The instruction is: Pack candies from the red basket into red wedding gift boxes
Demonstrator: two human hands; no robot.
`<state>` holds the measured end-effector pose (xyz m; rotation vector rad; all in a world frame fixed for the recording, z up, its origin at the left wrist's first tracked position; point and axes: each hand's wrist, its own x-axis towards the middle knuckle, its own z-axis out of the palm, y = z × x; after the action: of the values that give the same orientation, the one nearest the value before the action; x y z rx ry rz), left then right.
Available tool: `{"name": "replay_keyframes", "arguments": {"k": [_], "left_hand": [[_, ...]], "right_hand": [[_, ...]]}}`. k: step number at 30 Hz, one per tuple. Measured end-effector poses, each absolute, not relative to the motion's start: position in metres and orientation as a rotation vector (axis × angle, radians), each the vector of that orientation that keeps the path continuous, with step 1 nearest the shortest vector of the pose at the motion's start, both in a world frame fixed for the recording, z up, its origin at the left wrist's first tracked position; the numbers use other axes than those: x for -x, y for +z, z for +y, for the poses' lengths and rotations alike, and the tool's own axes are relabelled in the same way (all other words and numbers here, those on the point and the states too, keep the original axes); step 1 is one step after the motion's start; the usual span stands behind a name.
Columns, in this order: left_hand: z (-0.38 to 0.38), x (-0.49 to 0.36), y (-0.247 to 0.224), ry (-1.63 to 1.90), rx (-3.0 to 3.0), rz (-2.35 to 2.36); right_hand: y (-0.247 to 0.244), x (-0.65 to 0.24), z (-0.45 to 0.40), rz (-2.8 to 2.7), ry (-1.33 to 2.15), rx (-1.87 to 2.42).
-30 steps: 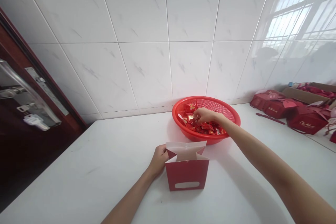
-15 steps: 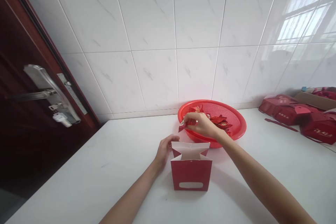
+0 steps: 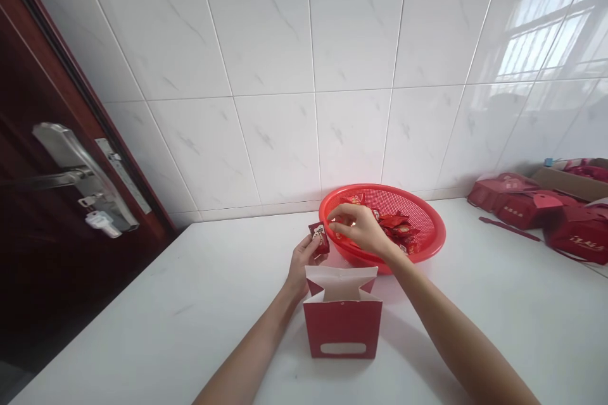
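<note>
My left hand (image 3: 304, 264) pinches a small dark red wrapped candy (image 3: 320, 238) with pale print, just left of the basket. My right hand (image 3: 360, 228) hovers over the left rim of a red plastic mesh basket (image 3: 434, 223), its curved thumb and forefinger slightly apart with nothing between them. Several red wrapped candies (image 3: 396, 226) lie inside the basket, some hidden behind my right hand. In front of both hands a dark red paper box (image 3: 342, 328) stands upright, its top open and its white inner side showing.
Folded red gift boxes (image 3: 525, 207) sit at the far right beside a cardboard carton (image 3: 570, 182). A dark red strip (image 3: 509, 228) lies near them on the white table (image 3: 204, 304). A tiled wall (image 3: 273, 152) rises behind, and a door handle with keys (image 3: 102, 221) is at left.
The candy has passed from my right hand to my left hand, which has turned up and closed on it. My right hand's fingers have parted. The view has shifted slightly.
</note>
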<state>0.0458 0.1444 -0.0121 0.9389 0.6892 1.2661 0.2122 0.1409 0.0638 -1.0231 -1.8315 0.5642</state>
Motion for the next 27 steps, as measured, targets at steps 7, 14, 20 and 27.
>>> {"name": "replay_keyframes", "arguments": {"k": [7,14,20,27], "left_hand": [[0.148,-0.047,-0.033,1.207,-0.954,0.742],[0.145,-0.053,-0.033,1.178,-0.968,0.733],[0.144,-0.05,-0.035,1.171,-0.952,0.777],[0.155,-0.046,-0.042,1.127,-0.897,0.798]], "right_hand": [[0.059,-0.204,0.147,-1.759,0.664,1.197],[0.049,-0.192,0.145,-1.864,0.57,1.277],[0.062,-0.212,0.144,-1.799,0.529,1.262],[0.096,-0.261,0.173,-2.127,0.372,1.625]]}}
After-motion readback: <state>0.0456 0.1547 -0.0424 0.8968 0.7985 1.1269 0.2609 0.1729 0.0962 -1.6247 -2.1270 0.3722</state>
